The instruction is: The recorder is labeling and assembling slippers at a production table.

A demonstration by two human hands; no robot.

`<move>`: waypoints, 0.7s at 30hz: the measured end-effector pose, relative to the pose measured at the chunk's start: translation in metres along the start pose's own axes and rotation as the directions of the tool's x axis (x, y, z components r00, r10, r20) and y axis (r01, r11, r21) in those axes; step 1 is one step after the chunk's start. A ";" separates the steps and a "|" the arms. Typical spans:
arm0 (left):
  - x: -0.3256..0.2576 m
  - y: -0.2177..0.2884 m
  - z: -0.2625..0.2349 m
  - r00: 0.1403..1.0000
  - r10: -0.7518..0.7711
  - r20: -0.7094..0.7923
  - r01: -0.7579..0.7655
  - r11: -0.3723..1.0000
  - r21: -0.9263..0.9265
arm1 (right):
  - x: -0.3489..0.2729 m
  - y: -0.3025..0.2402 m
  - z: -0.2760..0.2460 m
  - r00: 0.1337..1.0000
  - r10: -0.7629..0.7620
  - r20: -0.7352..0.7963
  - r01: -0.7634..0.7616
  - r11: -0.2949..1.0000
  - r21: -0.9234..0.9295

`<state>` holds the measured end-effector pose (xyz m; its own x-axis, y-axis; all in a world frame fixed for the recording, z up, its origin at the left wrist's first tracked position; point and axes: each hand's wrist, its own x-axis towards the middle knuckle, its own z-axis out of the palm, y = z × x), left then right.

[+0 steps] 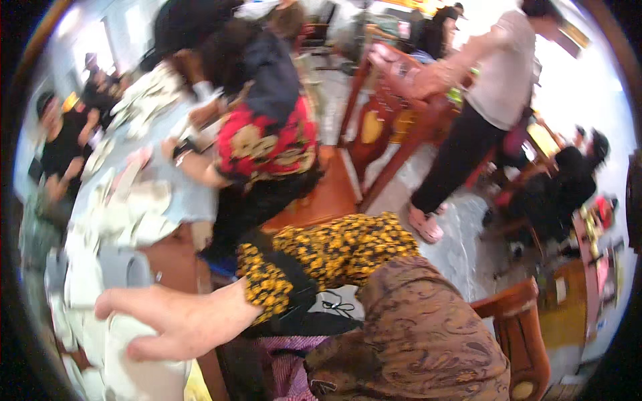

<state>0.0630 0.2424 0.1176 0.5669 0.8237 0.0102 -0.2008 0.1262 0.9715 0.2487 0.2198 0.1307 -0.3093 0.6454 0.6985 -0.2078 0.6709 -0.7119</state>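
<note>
From the lower right, my right arm crosses the view, its brown patterned upper sleeve (pixel 428 321) leading into a yellow-and-black floral sleeve (pixel 341 247). My right hand (pixel 184 321) points left, back upward, with thumb and fingers spread apart over a smooth white piece (pixel 147 374). It touches or hovers just above that piece; blur hides which. Several pale, limp fabric pieces, perhaps gloves, lie along the table's near end, beside a grey plastic container (pixel 126 267). Black cloth with a tied bow (pixel 336 306) shows below my forearm. My left hand is out of view.
A co-worker in a red floral sleeve (pixel 267 137) sits farther along the blue-grey table (pixel 194 200), handling white pieces. Wooden chairs (pixel 521 327) stand at right and behind that co-worker. Another person in pink shoes (pixel 424 224) stands in the aisle. More people sit at both sides.
</note>
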 end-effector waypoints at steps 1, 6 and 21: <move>-0.018 0.000 -0.010 0.997 -0.001 -0.078 -0.001 1.000 -0.019 | 0.002 0.006 0.007 0.999 -0.045 -0.023 0.045 0.999 -0.007; -0.108 0.004 -0.024 0.908 0.035 -0.418 -0.090 0.990 -0.111 | 0.006 0.010 0.018 0.999 0.000 0.034 0.000 1.000 -0.015; -0.203 0.013 -0.012 0.650 0.097 -0.754 -0.013 0.993 0.117 | 0.014 0.070 0.015 0.843 0.517 0.152 -0.539 0.809 0.234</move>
<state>-0.0641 0.0835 0.1249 -0.2534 0.9642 -0.0776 -0.1138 0.0500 0.9922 0.2155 0.2706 0.0893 -0.5087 0.8351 0.2094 -0.2186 0.1100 -0.9696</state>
